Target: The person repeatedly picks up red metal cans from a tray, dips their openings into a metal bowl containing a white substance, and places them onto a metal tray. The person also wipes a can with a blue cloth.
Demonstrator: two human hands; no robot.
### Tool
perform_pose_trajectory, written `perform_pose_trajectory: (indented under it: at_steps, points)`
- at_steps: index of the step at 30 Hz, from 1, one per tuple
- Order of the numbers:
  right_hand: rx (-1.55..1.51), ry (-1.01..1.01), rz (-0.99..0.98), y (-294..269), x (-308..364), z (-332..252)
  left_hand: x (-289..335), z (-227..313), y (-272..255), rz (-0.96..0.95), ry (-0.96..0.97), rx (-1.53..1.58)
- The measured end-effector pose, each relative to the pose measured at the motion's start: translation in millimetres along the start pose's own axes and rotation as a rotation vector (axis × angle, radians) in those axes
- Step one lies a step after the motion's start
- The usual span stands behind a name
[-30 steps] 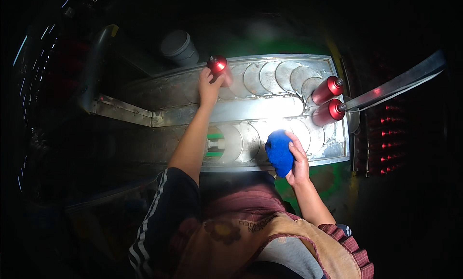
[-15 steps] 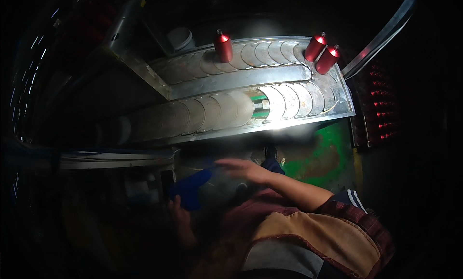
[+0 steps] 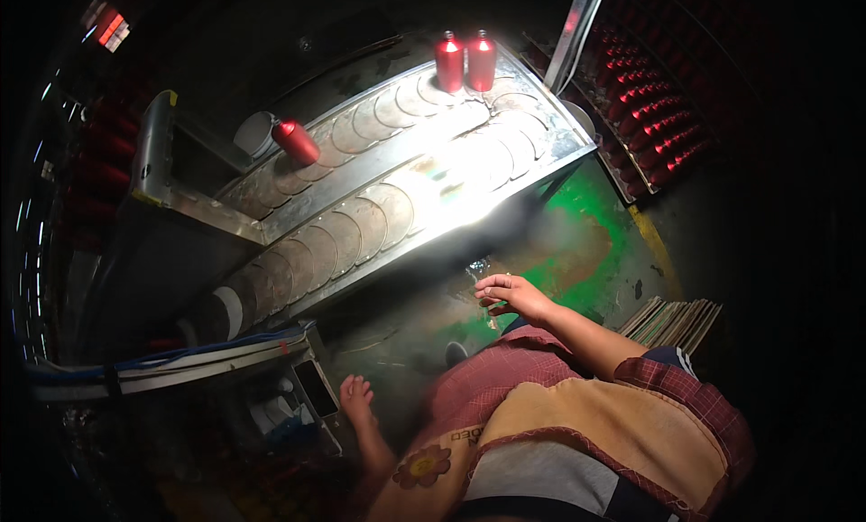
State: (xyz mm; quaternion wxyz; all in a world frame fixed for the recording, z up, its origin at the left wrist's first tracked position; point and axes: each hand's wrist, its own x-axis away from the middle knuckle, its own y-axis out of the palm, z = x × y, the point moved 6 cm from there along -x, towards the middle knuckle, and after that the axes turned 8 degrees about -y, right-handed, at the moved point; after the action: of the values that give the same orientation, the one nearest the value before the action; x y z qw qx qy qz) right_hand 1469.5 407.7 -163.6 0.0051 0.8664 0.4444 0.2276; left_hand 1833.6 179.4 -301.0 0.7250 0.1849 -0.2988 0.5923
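Note:
My right hand (image 3: pixel 514 296) is in front of my apron, above the floor between me and the conveyor. Its fingers are loosely bent and apart, holding nothing. Lower and to the left is my left hand (image 3: pixel 356 394), fingers raised and slightly spread, also without anything in it. It is nearest to a dark flat rectangular thing (image 3: pixel 315 388) on the edge of a low stand. A bluish crumpled thing (image 3: pixel 290 430) lies in the shadow beside that. Beyond my hands runs a slatted metal conveyor (image 3: pixel 311 260), neither hand touching it.
One red metal bottle (image 3: pixel 296 143) is on the conveyor's far lane; two more red bottles (image 3: pixel 450 64) stand at its far end. Racked red bottles (image 3: pixel 654 116) are at the right. A white bucket (image 3: pixel 255 134) sits behind a metal frame (image 3: pixel 153 152). Stacked boards (image 3: pixel 672 323) stand right.
The blue cloth-like thing has left my left hand. My right hand has moved right, away from the left. The view has turned, and the bottle on the far lane appears farther left.

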Motion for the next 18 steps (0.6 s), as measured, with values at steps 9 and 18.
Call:
perform_pose_trajectory:
  at_steps: [9, 18]
  points:
    - [-0.116, -0.176, 0.258, -270, 27, -49, 152, 92, 459, -0.872, 0.184, -0.45]
    - [-0.255, -0.375, 0.605, -622, 75, -124, 274, 100, 779, -0.886, 0.172, -0.624]
